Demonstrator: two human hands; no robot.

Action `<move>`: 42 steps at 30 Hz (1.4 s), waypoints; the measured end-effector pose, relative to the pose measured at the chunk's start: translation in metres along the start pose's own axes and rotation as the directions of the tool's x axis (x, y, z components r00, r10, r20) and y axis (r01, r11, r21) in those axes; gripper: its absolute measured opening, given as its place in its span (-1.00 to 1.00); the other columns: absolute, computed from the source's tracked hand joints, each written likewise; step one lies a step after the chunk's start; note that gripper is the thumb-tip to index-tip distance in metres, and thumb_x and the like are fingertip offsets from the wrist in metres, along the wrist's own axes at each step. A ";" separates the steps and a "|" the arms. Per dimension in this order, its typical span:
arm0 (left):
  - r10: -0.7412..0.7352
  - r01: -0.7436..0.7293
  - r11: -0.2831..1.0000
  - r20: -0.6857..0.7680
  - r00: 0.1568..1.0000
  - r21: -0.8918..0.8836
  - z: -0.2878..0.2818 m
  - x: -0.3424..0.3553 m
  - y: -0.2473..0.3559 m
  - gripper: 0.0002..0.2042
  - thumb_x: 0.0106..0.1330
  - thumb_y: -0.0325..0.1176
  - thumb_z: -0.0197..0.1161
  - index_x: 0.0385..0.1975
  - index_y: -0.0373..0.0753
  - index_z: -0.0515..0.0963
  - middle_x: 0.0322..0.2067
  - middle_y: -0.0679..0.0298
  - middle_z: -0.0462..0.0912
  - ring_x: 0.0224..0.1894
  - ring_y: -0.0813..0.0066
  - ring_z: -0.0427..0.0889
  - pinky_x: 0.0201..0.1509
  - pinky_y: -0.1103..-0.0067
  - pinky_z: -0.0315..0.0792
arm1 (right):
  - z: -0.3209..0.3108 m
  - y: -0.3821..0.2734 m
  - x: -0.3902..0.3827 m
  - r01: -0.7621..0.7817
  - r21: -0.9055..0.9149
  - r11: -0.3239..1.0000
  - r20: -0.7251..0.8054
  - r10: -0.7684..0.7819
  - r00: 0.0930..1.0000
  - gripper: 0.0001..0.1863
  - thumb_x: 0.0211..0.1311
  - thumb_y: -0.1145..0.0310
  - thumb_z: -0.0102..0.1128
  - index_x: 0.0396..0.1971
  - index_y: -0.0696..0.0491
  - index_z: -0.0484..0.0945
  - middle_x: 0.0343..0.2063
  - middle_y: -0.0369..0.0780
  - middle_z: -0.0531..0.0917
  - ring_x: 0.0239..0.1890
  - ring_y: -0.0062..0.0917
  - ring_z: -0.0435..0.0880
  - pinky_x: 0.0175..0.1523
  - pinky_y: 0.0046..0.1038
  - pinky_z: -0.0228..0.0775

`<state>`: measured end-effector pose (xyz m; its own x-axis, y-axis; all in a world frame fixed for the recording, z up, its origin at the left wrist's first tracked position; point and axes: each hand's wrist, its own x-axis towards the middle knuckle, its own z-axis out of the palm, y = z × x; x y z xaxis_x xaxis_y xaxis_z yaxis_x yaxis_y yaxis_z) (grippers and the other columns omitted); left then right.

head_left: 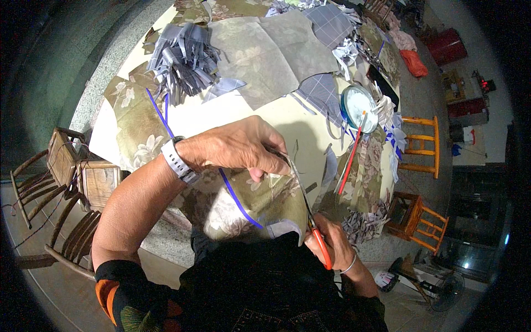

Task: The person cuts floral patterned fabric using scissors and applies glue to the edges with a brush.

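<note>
Head view: left hand [243, 145] is grasping the upper edge of an olive floral fabric piece [279, 196] between thumb and fingers. Right hand [331, 238], partly hidden, grips red-handled scissors [321, 248]; the blades point away from the wearer along the fabric's right edge. Whether the blades bite the cloth cannot be told. Fabric is located between the two hands, at the near side of the cream tabletop [207, 115]. Beyond the left hand lies a bundle of grey fabric strips [185, 61]. At right sits a round container [357, 102], a slender red stick [348, 169] overlapping it.
</note>
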<state>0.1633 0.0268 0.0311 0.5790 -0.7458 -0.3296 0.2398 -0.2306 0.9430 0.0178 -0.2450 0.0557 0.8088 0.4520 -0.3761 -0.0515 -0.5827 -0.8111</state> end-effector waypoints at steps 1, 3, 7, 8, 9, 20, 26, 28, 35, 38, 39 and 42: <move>0.001 -0.001 1.000 0.000 1.000 0.008 0.000 0.000 0.000 -0.75 0.24 -0.24 0.44 -0.31 -0.33 0.68 -0.55 0.34 0.65 -0.55 0.60 0.62 -0.48 0.65 0.45 | 0.000 0.000 0.001 0.014 0.005 1.000 0.001 -0.014 1.000 -0.76 0.29 0.29 0.17 -0.35 0.16 0.40 -0.54 -0.06 0.56 -0.50 -0.17 0.57 -0.33 -0.25 0.41; 0.003 -0.003 1.000 0.000 1.000 0.023 0.001 -0.002 0.002 -0.74 0.23 -0.23 0.45 -0.31 -0.33 0.68 -0.55 0.34 0.65 -0.54 0.60 0.62 -0.48 0.64 0.45 | -0.001 -0.002 0.002 0.037 0.005 0.999 0.008 -0.037 0.999 -0.75 0.30 0.28 0.17 -0.33 0.17 0.41 -0.52 -0.05 0.58 -0.47 -0.16 0.59 -0.31 -0.25 0.42; -0.001 0.001 0.999 0.010 1.000 0.055 0.002 -0.002 0.003 -0.72 0.23 -0.21 0.45 -0.31 -0.34 0.68 -0.55 0.34 0.65 -0.54 0.60 0.62 -0.47 0.64 0.45 | -0.003 -0.003 0.002 0.038 -0.039 0.999 0.024 -0.037 0.999 -0.75 0.31 0.28 0.17 -0.32 0.18 0.40 -0.49 -0.03 0.59 -0.44 -0.14 0.62 -0.31 -0.23 0.43; -0.003 0.002 0.998 0.015 1.000 0.057 0.002 -0.002 0.004 -0.72 0.23 -0.21 0.45 -0.31 -0.34 0.68 -0.55 0.34 0.65 -0.54 0.60 0.62 -0.47 0.64 0.45 | -0.003 -0.003 0.002 0.030 -0.055 0.998 0.026 -0.028 0.999 -0.75 0.31 0.28 0.17 -0.32 0.18 0.40 -0.49 -0.03 0.59 -0.45 -0.13 0.62 -0.31 -0.23 0.43; -0.005 0.004 0.998 0.017 1.000 0.059 0.002 -0.002 0.004 -0.72 0.23 -0.20 0.45 -0.31 -0.34 0.68 -0.55 0.34 0.65 -0.54 0.60 0.62 -0.47 0.63 0.45 | -0.003 -0.003 0.002 0.027 -0.063 0.998 0.016 -0.026 1.000 -0.75 0.31 0.28 0.17 -0.32 0.18 0.40 -0.49 -0.04 0.60 -0.46 -0.13 0.62 -0.32 -0.23 0.44; 0.008 -0.009 0.997 0.006 1.000 0.071 0.002 -0.003 0.004 -0.72 0.24 -0.21 0.44 -0.31 -0.35 0.68 -0.57 0.33 0.64 -0.54 0.59 0.63 -0.47 0.63 0.45 | 0.003 -0.007 0.004 0.073 -0.065 0.995 -0.023 -0.075 0.997 -0.79 0.31 0.34 0.17 -0.34 0.16 0.39 -0.53 -0.05 0.60 -0.51 -0.18 0.64 -0.37 -0.26 0.45; -0.003 0.002 0.999 0.009 1.000 0.048 0.002 0.000 0.005 -0.73 0.24 -0.22 0.44 -0.31 -0.34 0.68 -0.55 0.32 0.66 -0.54 0.60 0.63 -0.47 0.63 0.46 | 0.006 -0.001 0.002 0.020 -0.070 0.997 -0.051 -0.024 0.998 -0.80 0.28 0.35 0.18 -0.34 0.15 0.39 -0.54 -0.08 0.59 -0.50 -0.22 0.63 -0.35 -0.28 0.45; 0.004 -0.004 0.999 0.006 1.000 0.047 0.003 0.001 0.006 -0.74 0.24 -0.22 0.43 -0.31 -0.34 0.67 -0.56 0.34 0.65 -0.55 0.61 0.62 -0.47 0.63 0.45 | 0.005 0.001 0.001 -0.049 0.042 0.998 -0.037 0.051 0.998 -0.81 0.27 0.37 0.18 -0.34 0.15 0.39 -0.56 -0.10 0.57 -0.51 -0.26 0.62 -0.36 -0.28 0.44; 0.438 -0.320 0.816 -0.153 0.886 0.482 0.005 0.000 0.016 -0.83 0.23 -0.31 0.39 -0.38 -0.30 0.67 -0.47 0.27 0.65 -0.34 0.46 0.63 -0.27 0.53 0.47 | -0.002 0.020 -0.011 -0.068 0.396 0.916 -0.289 0.195 0.937 -0.85 0.37 0.37 0.06 -0.39 0.08 0.38 -0.72 -0.38 0.40 -0.72 -0.70 0.40 -0.62 -0.55 0.29; 0.564 -0.323 0.641 -0.142 0.813 0.697 0.005 -0.003 0.033 -0.87 0.14 -0.33 0.41 -0.45 -0.24 0.68 -0.17 0.15 0.63 0.05 0.21 0.52 0.11 0.34 0.37 | -0.011 0.015 -0.013 -0.026 0.451 0.892 -0.338 0.198 0.920 -0.75 0.41 0.25 0.06 -0.38 0.11 0.40 -0.64 -0.35 0.42 -0.72 -0.69 0.38 -0.61 -0.57 0.23; 0.647 -0.290 0.529 -0.158 0.746 0.798 0.010 -0.003 0.036 -0.87 0.14 -0.31 0.41 -0.46 -0.22 0.69 -0.13 0.15 0.61 0.10 0.18 0.48 0.16 0.29 0.33 | -0.014 0.014 -0.014 -0.002 0.452 0.892 -0.345 0.176 0.922 -0.73 0.40 0.21 0.06 -0.38 0.11 0.40 -0.64 -0.35 0.42 -0.72 -0.70 0.37 -0.61 -0.58 0.22; 0.703 -0.175 0.334 -0.121 0.701 0.926 0.011 -0.005 0.050 -0.87 0.14 -0.25 0.40 -0.42 -0.14 0.68 0.01 0.20 0.56 0.26 0.12 0.34 0.37 0.09 0.08 | -0.017 0.019 -0.018 0.046 0.474 0.879 -0.384 0.159 0.910 -0.67 0.39 0.12 0.06 -0.38 0.11 0.40 -0.64 -0.35 0.40 -0.72 -0.70 0.33 -0.60 -0.59 0.19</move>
<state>0.1642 0.0119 0.0805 0.6685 -0.6090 0.4269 -0.7432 -0.5251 0.4147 0.0120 -0.2755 0.0552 0.9523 0.0590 -0.2993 -0.2857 -0.1713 -0.9429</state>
